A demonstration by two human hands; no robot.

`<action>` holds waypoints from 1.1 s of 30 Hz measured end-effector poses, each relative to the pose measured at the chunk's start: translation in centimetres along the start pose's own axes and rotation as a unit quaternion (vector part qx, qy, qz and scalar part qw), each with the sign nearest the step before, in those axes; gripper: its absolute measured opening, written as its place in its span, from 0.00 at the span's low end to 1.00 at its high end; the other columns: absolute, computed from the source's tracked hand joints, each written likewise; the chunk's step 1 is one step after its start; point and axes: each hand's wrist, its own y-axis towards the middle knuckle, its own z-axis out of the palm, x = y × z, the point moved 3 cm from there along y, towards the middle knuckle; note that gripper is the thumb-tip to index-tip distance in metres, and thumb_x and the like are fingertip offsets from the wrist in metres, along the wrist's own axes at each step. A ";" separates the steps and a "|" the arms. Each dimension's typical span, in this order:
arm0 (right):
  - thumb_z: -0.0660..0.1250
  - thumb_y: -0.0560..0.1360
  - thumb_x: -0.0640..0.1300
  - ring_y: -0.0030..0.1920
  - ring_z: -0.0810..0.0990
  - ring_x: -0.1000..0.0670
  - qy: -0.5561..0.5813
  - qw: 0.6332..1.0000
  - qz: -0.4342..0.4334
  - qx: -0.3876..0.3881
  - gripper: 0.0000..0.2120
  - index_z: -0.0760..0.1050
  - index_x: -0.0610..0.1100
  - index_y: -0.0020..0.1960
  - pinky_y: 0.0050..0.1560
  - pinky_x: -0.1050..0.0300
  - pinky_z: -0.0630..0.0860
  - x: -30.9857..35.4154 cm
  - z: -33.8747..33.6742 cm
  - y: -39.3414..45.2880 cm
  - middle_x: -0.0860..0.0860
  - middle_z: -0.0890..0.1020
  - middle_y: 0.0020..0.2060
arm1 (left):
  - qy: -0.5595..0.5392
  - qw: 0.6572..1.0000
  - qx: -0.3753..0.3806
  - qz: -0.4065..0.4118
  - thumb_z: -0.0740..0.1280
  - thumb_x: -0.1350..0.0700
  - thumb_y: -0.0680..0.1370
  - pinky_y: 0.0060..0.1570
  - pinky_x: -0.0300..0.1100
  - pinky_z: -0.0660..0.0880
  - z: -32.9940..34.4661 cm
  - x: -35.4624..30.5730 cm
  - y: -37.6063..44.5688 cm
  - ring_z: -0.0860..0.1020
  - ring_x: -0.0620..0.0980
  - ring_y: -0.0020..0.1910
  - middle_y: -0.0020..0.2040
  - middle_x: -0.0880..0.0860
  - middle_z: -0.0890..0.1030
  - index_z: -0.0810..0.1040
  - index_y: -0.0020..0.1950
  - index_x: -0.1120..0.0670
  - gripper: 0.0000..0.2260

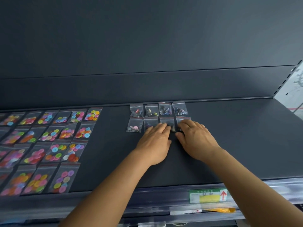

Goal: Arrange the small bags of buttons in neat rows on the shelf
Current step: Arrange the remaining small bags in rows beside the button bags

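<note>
Both hands, left point(154, 138) and right point(195, 138), lay flat-fingered on row 2's bags point(167, 122); best nudged square, edges aligned.

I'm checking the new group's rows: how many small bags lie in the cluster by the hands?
8. Back row: four bags. Front row: one clear at left, three partly under the fingers of both hands. More could be hidden.
</note>
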 end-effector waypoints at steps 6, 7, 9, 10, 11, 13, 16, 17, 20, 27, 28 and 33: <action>0.52 0.81 0.54 0.71 0.62 0.50 -0.010 1.000 -0.017 -0.023 0.22 0.62 0.47 0.71 0.70 0.56 0.54 1.1 -0.8 0.0 0.53 0.66 0.71 | -0.001 0.999 -0.037 -0.012 0.55 0.51 0.82 0.74 0.45 0.46 -1.1 0.1 -0.7 0.50 0.50 0.77 0.78 0.52 0.53 0.52 0.77 0.56 0.26; 0.51 0.80 0.55 0.72 0.61 0.51 -0.010 0.999 -0.022 -0.025 0.23 0.61 0.47 0.72 0.71 0.55 0.54 1.6 -0.9 0.1 0.53 0.65 0.71 | 0.000 0.999 -0.048 -0.018 0.56 0.50 0.82 0.74 0.45 0.46 -1.5 0.3 -1.1 0.51 0.50 0.76 0.77 0.52 0.54 0.53 0.77 0.56 0.26; 0.51 0.80 0.56 0.73 0.59 0.51 -0.006 0.999 -0.034 -0.022 0.24 0.59 0.48 0.73 0.71 0.53 0.53 2.8 -1.0 0.3 0.53 0.64 0.72 | 0.001 0.997 -0.069 -0.033 0.57 0.50 0.82 0.73 0.45 0.48 -2.2 1.1 -2.2 0.53 0.50 0.76 0.77 0.52 0.56 0.54 0.77 0.55 0.26; 0.52 0.80 0.57 0.74 0.58 0.50 0.000 0.999 -0.041 -0.018 0.25 0.57 0.49 0.74 0.72 0.53 0.52 3.6 -1.1 0.4 0.53 0.63 0.73 | 0.002 0.996 -0.077 -0.043 0.58 0.50 0.81 0.73 0.46 0.48 -2.7 1.7 -2.8 0.53 0.51 0.75 0.76 0.52 0.57 0.54 0.77 0.55 0.26; 0.52 0.79 0.58 0.74 0.58 0.50 0.005 0.999 -0.050 -0.014 0.27 0.56 0.49 0.75 0.72 0.52 0.52 4.5 -1.1 0.6 0.53 0.62 0.73 | 0.000 0.995 -0.086 -0.055 0.58 0.49 0.81 0.73 0.45 0.48 -3.1 2.3 -3.6 0.53 0.51 0.75 0.76 0.52 0.57 0.54 0.77 0.54 0.26; 0.52 0.79 0.58 0.74 0.57 0.49 0.019 0.997 -0.073 -0.012 0.28 0.54 0.48 0.75 0.73 0.51 0.53 6.8 -1.2 0.9 0.52 0.61 0.74 | -0.013 0.991 -0.103 -0.088 0.58 0.49 0.81 0.74 0.45 0.48 -3.8 3.9 -5.5 0.51 0.50 0.76 0.77 0.51 0.55 0.53 0.77 0.52 0.26; 0.53 0.79 0.58 0.74 0.58 0.49 0.045 0.993 -0.111 -0.013 0.29 0.53 0.49 0.76 0.73 0.51 0.53 11.2 -1.4 1.2 0.52 0.61 0.74 | -0.025 0.981 -0.126 -0.142 0.57 0.48 0.82 0.74 0.45 0.49 -4.9 6.9 -8.9 0.50 0.49 0.76 0.77 0.49 0.53 0.51 0.78 0.50 0.27; 0.54 0.79 0.58 0.74 0.58 0.49 0.052 0.991 -0.124 -0.013 0.29 0.52 0.49 0.76 0.73 0.52 0.53 12.9 -1.4 1.2 0.52 0.61 0.74 | -0.029 0.978 -0.135 -0.159 0.57 0.48 0.82 0.74 0.45 0.50 -5.3 8.0 -10.2 0.50 0.49 0.76 0.78 0.49 0.53 0.50 0.78 0.49 0.27; 0.53 0.79 0.58 0.73 0.58 0.49 0.064 0.984 -0.168 -0.011 0.29 0.52 0.49 0.76 0.73 0.53 0.52 18.6 -1.1 1.0 0.51 0.61 0.74 | -0.031 0.965 -0.170 -0.196 0.58 0.48 0.81 0.73 0.43 0.53 -6.8 11.8 -14.5 0.54 0.48 0.75 0.76 0.48 0.56 0.52 0.77 0.49 0.27; 0.54 0.78 0.57 0.73 0.59 0.48 0.077 0.970 -0.231 -0.007 0.28 0.55 0.48 0.75 0.72 0.50 0.54 32.7 0.6 0.1 0.51 0.62 0.73 | -0.026 0.943 -0.206 -0.261 0.58 0.48 0.81 0.72 0.43 0.55 -9.6 20.7 -25.7 0.55 0.48 0.74 0.76 0.47 0.56 0.52 0.77 0.49 0.26; 0.54 0.78 0.57 0.73 0.60 0.47 0.084 0.968 -0.234 -0.006 0.28 0.55 0.48 0.75 0.72 0.49 0.55 35.0 1.0 -0.1 0.51 0.63 0.73 | -0.024 0.941 -0.210 -0.265 0.58 0.48 0.81 0.72 0.43 0.55 -10.0 22.1 -27.6 0.55 0.48 0.74 0.76 0.47 0.56 0.52 0.77 0.49 0.26; 0.54 0.78 0.57 0.72 0.62 0.46 0.095 0.961 -0.261 -0.006 0.27 0.57 0.48 0.75 0.73 0.48 0.57 45.6 3.0 -1.8 0.50 0.64 0.72 | -0.017 0.934 -0.217 -0.284 0.58 0.48 0.81 0.72 0.44 0.56 -11.1 28.6 -36.2 0.57 0.49 0.74 0.76 0.48 0.58 0.54 0.77 0.50 0.26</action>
